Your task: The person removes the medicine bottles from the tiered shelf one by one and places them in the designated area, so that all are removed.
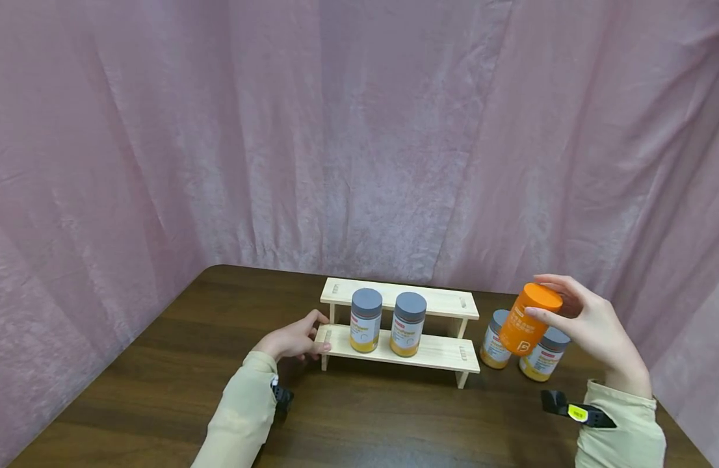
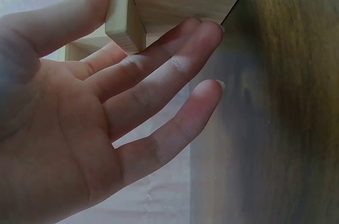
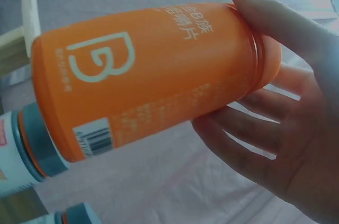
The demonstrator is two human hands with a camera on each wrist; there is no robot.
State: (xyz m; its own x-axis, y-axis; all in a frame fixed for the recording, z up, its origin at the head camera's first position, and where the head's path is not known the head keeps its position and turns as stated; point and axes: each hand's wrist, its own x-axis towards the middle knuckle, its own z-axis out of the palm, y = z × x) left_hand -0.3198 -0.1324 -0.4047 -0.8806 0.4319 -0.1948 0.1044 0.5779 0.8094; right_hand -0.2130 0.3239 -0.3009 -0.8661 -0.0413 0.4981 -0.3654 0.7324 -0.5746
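My right hand (image 1: 599, 325) holds an orange bottle (image 1: 522, 328) up in the air, tilted, with thumb and fingers around its lid end. In the right wrist view the bottle (image 3: 143, 75) shows a white letter logo and a barcode near its base. At the left end of a two-tier wooden shelf (image 1: 447, 351), my left hand (image 1: 295, 339) holds the lower tier, thumb along the board. The left wrist view has the fingers against the wooden end (image 2: 185, 1) from below, the little finger free. Two grey-lidded jars (image 1: 366, 325) stand upright on the lower tier.
Two more grey-lidded jars (image 1: 541, 364) stand on the dark wooden table (image 1: 394, 422) right of the shelf, partly behind the orange bottle. The upper tier (image 1: 441, 302) rises behind the lower one. A pink curtain (image 1: 359, 130) hangs behind the table.
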